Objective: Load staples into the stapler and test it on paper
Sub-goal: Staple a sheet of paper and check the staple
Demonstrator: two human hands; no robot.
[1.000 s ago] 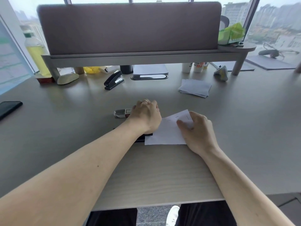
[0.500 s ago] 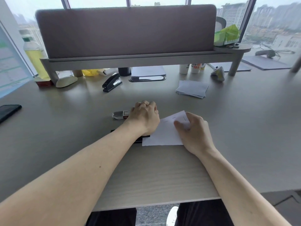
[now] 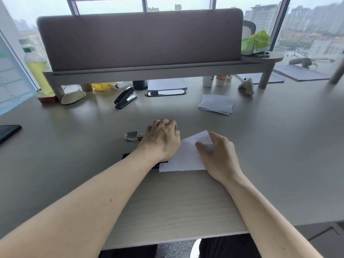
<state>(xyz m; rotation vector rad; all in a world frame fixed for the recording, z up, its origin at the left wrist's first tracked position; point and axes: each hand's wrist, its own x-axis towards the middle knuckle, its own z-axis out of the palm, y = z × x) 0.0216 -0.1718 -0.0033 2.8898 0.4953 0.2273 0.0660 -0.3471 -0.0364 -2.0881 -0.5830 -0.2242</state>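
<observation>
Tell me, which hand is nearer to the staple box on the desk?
Left. The left hand lies right against the staple box, covering its right end; the right hand rests on the paper, further right.

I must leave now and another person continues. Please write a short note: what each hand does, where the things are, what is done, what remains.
Left hand: pressing down on the black stapler, mostly hidden under it.
Right hand: flat on the paper, holding it.
Staple box: behind the left hand.
Second stapler: farther back, untouched.
Done: two staples already show in the paper.
Left: release, check the new staple.
</observation>
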